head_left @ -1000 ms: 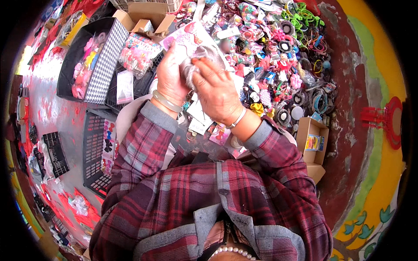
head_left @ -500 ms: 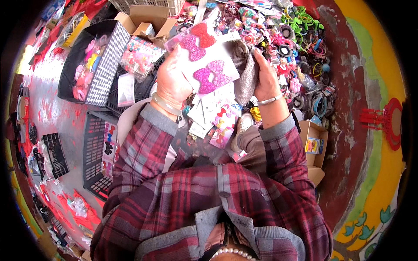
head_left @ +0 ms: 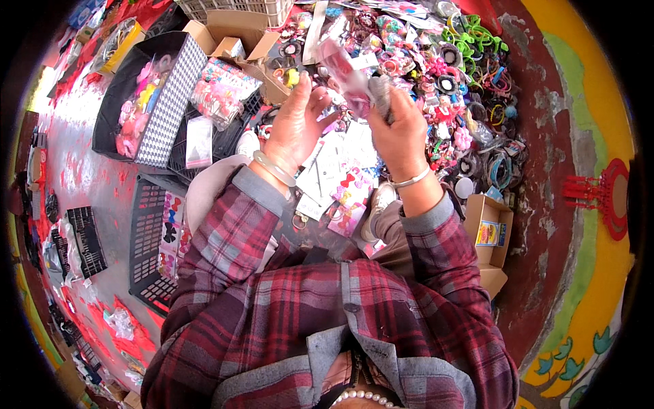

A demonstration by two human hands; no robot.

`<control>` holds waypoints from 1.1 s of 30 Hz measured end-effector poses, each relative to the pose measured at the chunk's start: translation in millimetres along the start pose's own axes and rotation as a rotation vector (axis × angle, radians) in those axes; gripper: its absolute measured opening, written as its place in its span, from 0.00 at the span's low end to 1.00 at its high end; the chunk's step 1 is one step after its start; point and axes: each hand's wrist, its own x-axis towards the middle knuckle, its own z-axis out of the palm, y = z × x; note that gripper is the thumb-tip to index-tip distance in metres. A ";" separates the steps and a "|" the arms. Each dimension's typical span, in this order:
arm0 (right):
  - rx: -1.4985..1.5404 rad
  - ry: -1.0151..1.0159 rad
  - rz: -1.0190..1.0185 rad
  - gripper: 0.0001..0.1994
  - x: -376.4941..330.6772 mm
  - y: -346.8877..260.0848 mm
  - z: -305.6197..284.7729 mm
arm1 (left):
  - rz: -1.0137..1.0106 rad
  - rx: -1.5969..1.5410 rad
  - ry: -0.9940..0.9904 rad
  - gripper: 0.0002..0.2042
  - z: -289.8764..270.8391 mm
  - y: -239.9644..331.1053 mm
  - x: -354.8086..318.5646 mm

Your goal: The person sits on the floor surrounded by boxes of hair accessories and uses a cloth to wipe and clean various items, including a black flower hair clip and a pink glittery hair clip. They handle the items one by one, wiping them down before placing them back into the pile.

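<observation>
My left hand [head_left: 298,123] and my right hand [head_left: 396,129] are raised in front of me, both gripping a clear packet with red hair bows [head_left: 344,75] between them. The left hand holds its lower left edge. In the right hand's closed fingers there is also a crumpled grey cloth [head_left: 380,95]. Below the hands, on my lap, lies a pile of white cards with small coloured bows [head_left: 340,180]. Both wrists wear bangles, and the sleeves are red plaid.
A heap of colourful hair clips and bands [head_left: 443,75] covers the ground ahead and right. A black checked box of pink accessories [head_left: 146,95] stands left, with black plastic crates [head_left: 146,232] beside it. Open cardboard boxes [head_left: 487,232] sit at right, near a painted wall [head_left: 586,204].
The card with big pink bows that both hands held spread open is gone from view. The hands now hold a narrower clear packet higher up, and the grey cloth is bunched in the right hand.
</observation>
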 end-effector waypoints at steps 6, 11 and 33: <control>-0.173 -0.186 -0.422 0.15 -20.8 -37.3 12.0 | -0.024 -0.109 -0.045 0.18 17.9 0.4 -8.4; 0.096 -0.243 -0.221 0.17 -26.9 -43.9 15.0 | -0.004 -0.195 -0.011 0.17 5.5 10.4 -1.4; -0.082 -0.202 -0.268 0.22 -9.9 -26.6 26.1 | -0.037 -0.134 -0.132 0.30 33.2 -3.1 -22.2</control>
